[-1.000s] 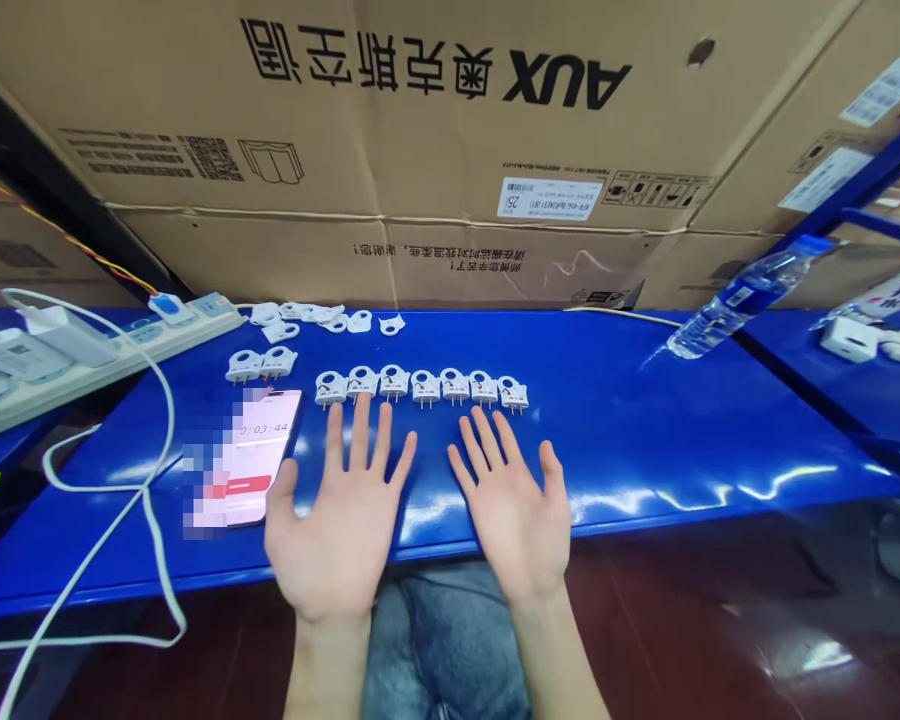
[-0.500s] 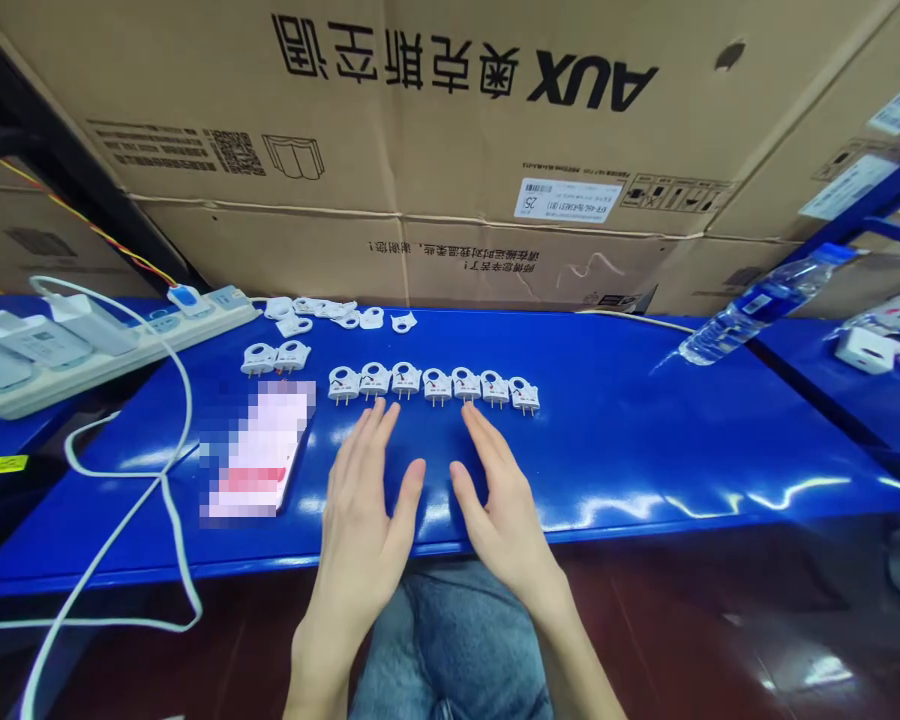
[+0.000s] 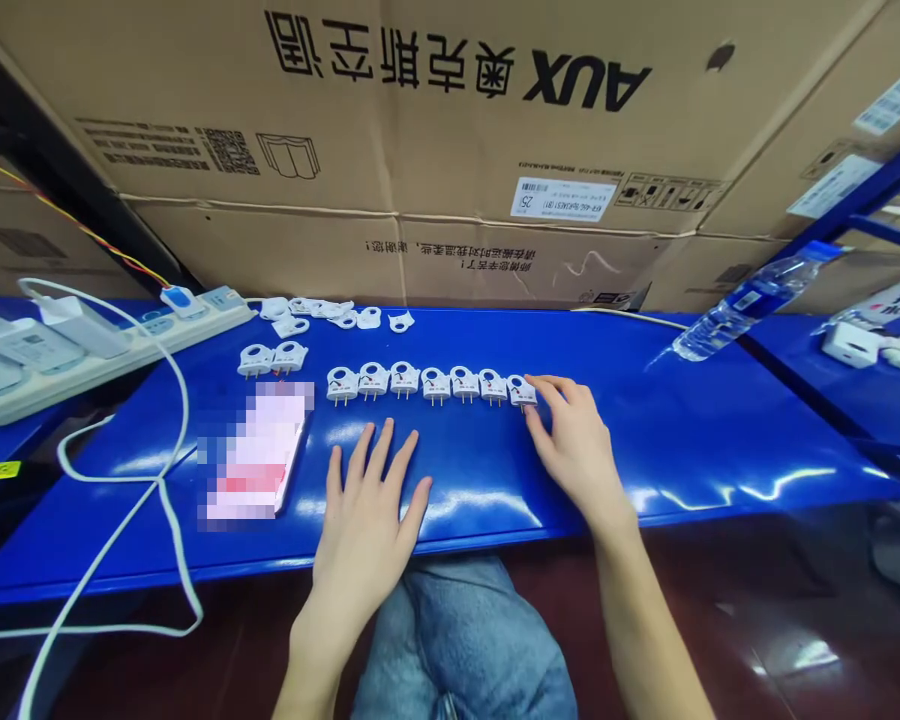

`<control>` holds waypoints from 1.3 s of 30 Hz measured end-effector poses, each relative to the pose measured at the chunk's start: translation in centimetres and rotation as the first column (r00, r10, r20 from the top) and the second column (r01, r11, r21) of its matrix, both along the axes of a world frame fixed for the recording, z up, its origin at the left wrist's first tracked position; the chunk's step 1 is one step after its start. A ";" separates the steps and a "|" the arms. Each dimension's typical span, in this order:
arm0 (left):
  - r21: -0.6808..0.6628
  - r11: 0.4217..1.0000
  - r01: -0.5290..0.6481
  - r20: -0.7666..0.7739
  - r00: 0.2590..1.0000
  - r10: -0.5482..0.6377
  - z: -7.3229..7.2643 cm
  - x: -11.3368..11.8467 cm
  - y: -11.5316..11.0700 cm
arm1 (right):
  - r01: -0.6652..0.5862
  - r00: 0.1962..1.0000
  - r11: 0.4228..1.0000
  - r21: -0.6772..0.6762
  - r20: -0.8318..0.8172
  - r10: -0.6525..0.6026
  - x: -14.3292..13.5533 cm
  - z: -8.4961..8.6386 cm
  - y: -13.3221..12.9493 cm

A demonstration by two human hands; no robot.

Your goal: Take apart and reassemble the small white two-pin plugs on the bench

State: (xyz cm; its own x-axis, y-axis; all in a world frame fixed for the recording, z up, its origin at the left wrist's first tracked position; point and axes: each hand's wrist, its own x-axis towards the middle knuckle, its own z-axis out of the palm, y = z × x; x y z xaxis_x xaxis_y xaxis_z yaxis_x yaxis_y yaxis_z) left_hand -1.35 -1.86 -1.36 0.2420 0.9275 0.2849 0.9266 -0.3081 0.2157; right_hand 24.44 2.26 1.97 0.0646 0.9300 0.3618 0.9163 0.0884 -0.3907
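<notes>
Several white two-pin plugs with ring tops stand in a row across the blue tabletop [image 3: 690,430]. My right hand [image 3: 576,450] has its thumb and fingers closed round the rightmost plug [image 3: 521,390]. Below the left part of the row, my left hand [image 3: 371,520] lies with fingers spread and nothing in it. Two more plugs [image 3: 272,359] sit side by side to the left, above a phone [image 3: 259,450] whose screen is blurred. Behind them is a loose group of white ring-shaped pieces [image 3: 322,312].
A power strip [image 3: 142,350] with chargers stands at the left, its white cable [image 3: 176,540] looping over the table edge. A large cardboard box [image 3: 450,150] forms the back. At the right a water bottle [image 3: 750,300] leans, with a white adapter [image 3: 851,345] beyond it.
My right hand has moved right, from below the middle of the row to the rightmost plug, and taken hold of it. My left hand has spread its fingers and drawn back slightly.
</notes>
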 end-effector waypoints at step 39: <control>0.007 0.995 -0.102 0.325 0.941 0.094 -0.1 0.7 0.3 | -0.308 0.932 0.861 -0.404 0.055 0.359 -7.4 4.2 -0.1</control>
